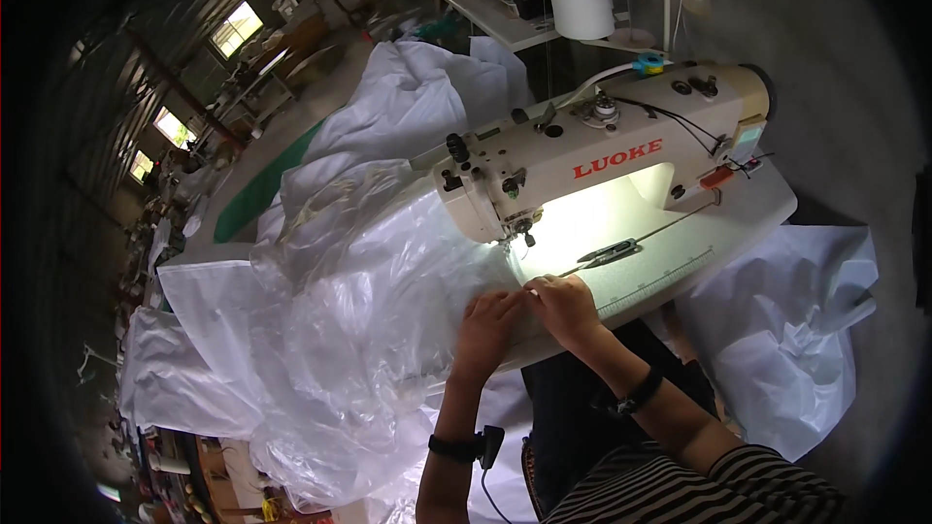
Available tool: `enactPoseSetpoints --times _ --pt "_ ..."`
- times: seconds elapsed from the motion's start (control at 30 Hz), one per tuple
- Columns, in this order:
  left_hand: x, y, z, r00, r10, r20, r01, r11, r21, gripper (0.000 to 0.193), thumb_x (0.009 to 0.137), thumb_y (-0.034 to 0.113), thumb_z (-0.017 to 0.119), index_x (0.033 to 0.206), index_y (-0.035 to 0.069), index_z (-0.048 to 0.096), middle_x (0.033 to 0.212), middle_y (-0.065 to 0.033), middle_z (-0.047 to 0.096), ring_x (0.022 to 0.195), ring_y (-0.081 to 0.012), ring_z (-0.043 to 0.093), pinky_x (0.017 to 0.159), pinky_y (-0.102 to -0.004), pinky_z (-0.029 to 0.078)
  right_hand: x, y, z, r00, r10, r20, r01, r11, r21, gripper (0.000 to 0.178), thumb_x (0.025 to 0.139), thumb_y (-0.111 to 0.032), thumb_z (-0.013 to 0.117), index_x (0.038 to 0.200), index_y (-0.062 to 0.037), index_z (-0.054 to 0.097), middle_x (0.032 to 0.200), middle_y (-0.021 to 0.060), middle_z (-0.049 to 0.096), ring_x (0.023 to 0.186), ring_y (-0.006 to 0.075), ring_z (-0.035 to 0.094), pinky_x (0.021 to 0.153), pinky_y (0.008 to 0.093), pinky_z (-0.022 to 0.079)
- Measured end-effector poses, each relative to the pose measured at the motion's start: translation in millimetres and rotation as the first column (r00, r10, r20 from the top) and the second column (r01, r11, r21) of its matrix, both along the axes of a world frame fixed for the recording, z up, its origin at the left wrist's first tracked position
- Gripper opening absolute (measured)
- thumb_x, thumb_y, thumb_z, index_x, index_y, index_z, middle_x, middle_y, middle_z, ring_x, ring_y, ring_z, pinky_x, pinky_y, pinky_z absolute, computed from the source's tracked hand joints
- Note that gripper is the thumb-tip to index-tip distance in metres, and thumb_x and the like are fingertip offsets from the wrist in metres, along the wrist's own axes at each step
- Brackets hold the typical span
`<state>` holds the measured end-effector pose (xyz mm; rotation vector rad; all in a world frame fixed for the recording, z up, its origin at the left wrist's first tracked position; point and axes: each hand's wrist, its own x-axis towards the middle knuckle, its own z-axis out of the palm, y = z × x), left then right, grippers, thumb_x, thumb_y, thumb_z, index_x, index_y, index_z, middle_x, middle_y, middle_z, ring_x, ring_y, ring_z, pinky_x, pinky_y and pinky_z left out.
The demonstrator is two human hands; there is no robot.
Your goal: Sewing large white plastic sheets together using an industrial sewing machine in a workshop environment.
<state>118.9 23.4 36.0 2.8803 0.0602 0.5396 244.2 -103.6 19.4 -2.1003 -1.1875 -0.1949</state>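
Note:
A white sewing machine [607, 155] stands before me, its lamp lighting the bed [670, 243]. Glossy white plastic sheeting [359, 281] spreads from the needle area over the left of the table in loose folds. Just in front of the presser foot [524, 238], my left hand [490, 322] bends its fingers over the edge of the sheeting. My right hand [565, 309] is closed in a pinch on the same edge, its fingertips close to the left ones. The edge itself is mostly hidden under the fingers. Thread snips [612, 252] lie on the bed beyond my right hand.
A large white thread cone [582, 8] stands behind the machine. More white sheeting [791, 330] hangs at the right of the table. White fabric [417, 87] is heaped at the back left, near a green strip [257, 189]. Cluttered benches and windows line the far left.

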Motion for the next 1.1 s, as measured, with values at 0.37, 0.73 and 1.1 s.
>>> enactPoseSetpoints --times 0.37,0.73,1.1 --pt "-9 19 -8 0.999 0.027 -0.024 -0.029 0.997 -0.075 0.030 0.086 0.011 0.056 0.113 0.014 0.066 0.133 -0.0001 0.062 0.127 -0.0216 0.054 0.113 -0.0572 0.031 -1 -21 11 0.987 0.112 0.114 -0.108 0.993 -0.042 0.010 0.085 -0.017 0.064 0.092 -0.0112 0.068 0.083 0.0051 0.064 0.078 0.0239 0.066 0.075 0.0400 0.047" --pt "12 55 4 0.999 -0.019 -0.046 0.004 0.952 -0.307 0.033 0.083 0.009 0.065 0.115 0.017 0.067 0.137 -0.0009 0.061 0.132 -0.0215 0.051 0.118 -0.0544 0.022 22 4 14 0.977 0.210 0.034 -0.203 0.968 -0.150 0.020 0.085 -0.015 0.062 0.103 -0.0127 0.071 0.084 0.0086 0.068 0.080 0.0265 0.069 0.075 0.0419 0.050" --pt "28 56 -35 0.988 0.101 0.120 -0.064 0.958 -0.278 0.016 0.076 0.021 0.076 0.089 0.015 0.069 0.107 -0.0009 0.069 0.105 -0.0265 0.062 0.096 -0.0445 0.043 33 4 17 0.955 0.293 -0.033 -0.295 0.942 -0.163 0.027 0.083 -0.017 0.065 0.108 -0.0139 0.073 0.089 0.0091 0.069 0.085 0.0296 0.069 0.078 0.0435 0.053"
